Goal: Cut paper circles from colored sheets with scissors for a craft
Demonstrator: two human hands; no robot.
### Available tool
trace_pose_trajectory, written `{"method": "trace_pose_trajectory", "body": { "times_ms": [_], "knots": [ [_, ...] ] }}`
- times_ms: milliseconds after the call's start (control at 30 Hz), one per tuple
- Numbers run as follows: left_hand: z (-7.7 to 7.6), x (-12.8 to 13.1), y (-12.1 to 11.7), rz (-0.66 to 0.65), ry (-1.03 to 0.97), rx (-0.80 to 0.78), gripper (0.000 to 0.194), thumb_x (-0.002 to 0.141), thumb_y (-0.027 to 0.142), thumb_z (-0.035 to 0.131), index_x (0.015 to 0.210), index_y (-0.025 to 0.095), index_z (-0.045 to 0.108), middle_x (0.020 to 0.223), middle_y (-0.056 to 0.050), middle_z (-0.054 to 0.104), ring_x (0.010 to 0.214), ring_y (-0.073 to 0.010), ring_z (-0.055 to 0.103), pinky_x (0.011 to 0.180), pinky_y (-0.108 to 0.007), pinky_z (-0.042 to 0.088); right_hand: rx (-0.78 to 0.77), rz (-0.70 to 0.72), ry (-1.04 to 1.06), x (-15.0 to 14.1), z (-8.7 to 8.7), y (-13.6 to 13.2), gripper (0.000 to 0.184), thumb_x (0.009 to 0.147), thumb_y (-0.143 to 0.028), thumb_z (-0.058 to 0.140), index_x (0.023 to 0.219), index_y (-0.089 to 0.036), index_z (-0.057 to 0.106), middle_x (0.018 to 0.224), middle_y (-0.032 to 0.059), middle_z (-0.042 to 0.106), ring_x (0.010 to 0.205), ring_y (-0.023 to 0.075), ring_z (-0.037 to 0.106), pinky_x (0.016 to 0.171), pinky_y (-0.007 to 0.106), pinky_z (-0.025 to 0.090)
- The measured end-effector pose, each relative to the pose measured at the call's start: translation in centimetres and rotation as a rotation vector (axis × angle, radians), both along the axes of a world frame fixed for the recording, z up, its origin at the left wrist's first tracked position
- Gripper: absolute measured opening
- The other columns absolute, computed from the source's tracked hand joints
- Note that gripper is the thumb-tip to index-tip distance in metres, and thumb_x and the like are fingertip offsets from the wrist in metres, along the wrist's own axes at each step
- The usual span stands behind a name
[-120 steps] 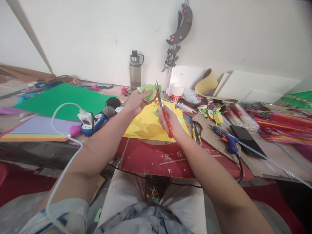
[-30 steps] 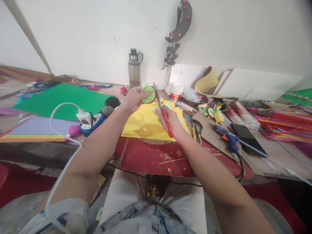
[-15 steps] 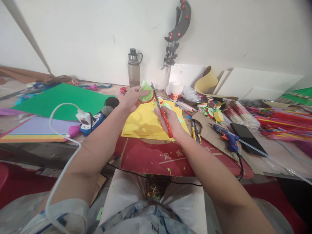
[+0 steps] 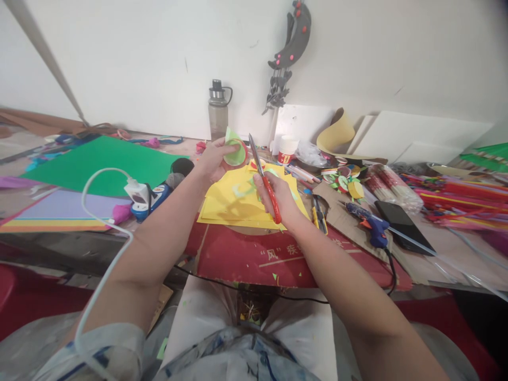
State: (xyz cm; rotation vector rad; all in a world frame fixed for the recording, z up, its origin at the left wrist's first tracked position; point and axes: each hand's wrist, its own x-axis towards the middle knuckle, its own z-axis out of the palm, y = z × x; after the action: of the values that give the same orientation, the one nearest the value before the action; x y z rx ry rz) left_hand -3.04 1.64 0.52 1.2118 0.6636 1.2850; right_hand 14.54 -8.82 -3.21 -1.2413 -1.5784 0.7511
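Pinched in my left hand (image 4: 214,161) is a light green paper piece with a red-rimmed round shape (image 4: 236,153), its pointed green corner sticking up. My right hand (image 4: 278,198) is closed round the red handles of a pair of scissors (image 4: 271,197). Their blades point up and away, just right of the green piece and apart from it. Below both hands lie yellow sheets (image 4: 222,206), with a small red-and-yellow round piece (image 4: 257,165) and light green scraps on top. The sheets rest on a red printed board (image 4: 238,254).
A utility knife (image 4: 318,214), a glue gun (image 4: 373,225) and a phone (image 4: 405,227) lie at the right. A paper cup (image 4: 287,148) and a bottle (image 4: 218,114) stand behind. Green sheet (image 4: 107,164) and a power strip (image 4: 148,201) with a white cable are at the left.
My left hand has drawn the green piece slightly left, away from the scissors. A light green scrap now shows on the yellow sheets below. My right hand has hardly moved.
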Motion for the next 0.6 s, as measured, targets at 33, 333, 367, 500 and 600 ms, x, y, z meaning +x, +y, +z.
{"method": "trace_pose_trajectory", "body": {
  "times_ms": [33, 333, 367, 500, 600],
  "knots": [
    [0.1, 0.0, -0.2, -0.019, 0.019, -0.005, 0.034, 0.068, 0.027, 0.091, 0.092, 0.017, 0.069, 0.085, -0.003, 0.075, 0.078, -0.019, 0.075, 0.069, -0.031, 0.063, 0.006, 0.004, 0.004, 0.0, 0.1, 0.0, 0.059, 0.091, -0.083, 0.054, 0.08, -0.026, 0.043, 0.062, -0.0044, 0.039, 0.053, 0.0124, 0.04, 0.048, 0.027, 0.033],
    [-0.3, 0.7, -0.6, -0.033, 0.074, 0.019, 0.049, 0.063, 0.036, 0.101, 0.091, 0.017, 0.066, 0.08, -0.002, 0.072, 0.07, -0.0158, 0.073, 0.052, -0.021, 0.053, 0.002, 0.052, 0.025, 0.4, -0.8, 1.0, 0.057, 0.093, -0.082, 0.052, 0.087, -0.026, 0.046, 0.066, -0.0039, 0.044, 0.056, 0.0135, 0.044, 0.052, 0.028, 0.04],
    [-0.4, 0.8, -0.6, -0.037, 0.069, 0.026, 0.05, 0.062, 0.038, 0.102, 0.091, 0.017, 0.067, 0.08, -0.002, 0.072, 0.07, -0.016, 0.073, 0.051, -0.021, 0.052, 0.004, 0.057, 0.034, 0.4, -0.8, 1.1, 0.056, 0.093, -0.082, 0.052, 0.087, -0.026, 0.046, 0.068, -0.0036, 0.045, 0.057, 0.0136, 0.045, 0.053, 0.028, 0.041],
    [-0.5, 1.1, -0.8, -0.061, 0.041, 0.043, 0.051, 0.06, 0.038, 0.103, 0.09, 0.017, 0.067, 0.079, -0.002, 0.071, 0.07, -0.0168, 0.072, 0.049, -0.021, 0.05, 0.005, 0.074, 0.068, 0.3, -0.6, 0.9, 0.055, 0.092, -0.08, 0.055, 0.096, -0.026, 0.052, 0.074, -0.0018, 0.051, 0.059, 0.0141, 0.048, 0.056, 0.029, 0.042],
    [-0.4, 1.3, -1.1, -0.055, 0.05, 0.038, 0.05, 0.061, 0.036, 0.102, 0.089, 0.017, 0.065, 0.079, -0.002, 0.07, 0.069, -0.0161, 0.072, 0.049, -0.02, 0.049, 0.003, 0.075, 0.052, 0.2, -0.4, 0.7, 0.055, 0.092, -0.079, 0.056, 0.1, -0.025, 0.054, 0.076, -0.001, 0.052, 0.06, 0.0141, 0.047, 0.056, 0.029, 0.041]
  ]
}}
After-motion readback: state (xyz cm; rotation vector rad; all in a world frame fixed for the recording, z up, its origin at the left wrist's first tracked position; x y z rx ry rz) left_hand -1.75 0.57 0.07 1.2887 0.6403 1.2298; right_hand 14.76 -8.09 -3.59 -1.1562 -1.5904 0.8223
